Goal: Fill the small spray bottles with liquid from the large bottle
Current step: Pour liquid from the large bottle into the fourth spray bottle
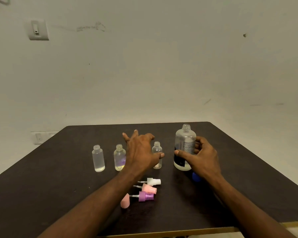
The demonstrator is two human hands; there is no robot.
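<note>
The large clear bottle point(185, 143) stands uncapped on the dark table point(58, 177), a little liquid at its bottom. My right hand point(199, 157) wraps around its lower part. Three small uncapped bottles stand in a row to its left: one frosted point(98, 158), one with a yellowish bottom point(119, 158), and one point(157, 150) partly behind my left hand point(141, 150). That hand hovers with its fingers spread, holding nothing, its thumb in front of the third bottle.
Three spray heads lie in front of the bottles: white point(152, 182), pink point(149, 188) and purple point(145, 196). A pink cap point(125, 201) lies beside them. A blue cap point(196, 176) peeks out under my right wrist. A wall stands close behind the table's far edge.
</note>
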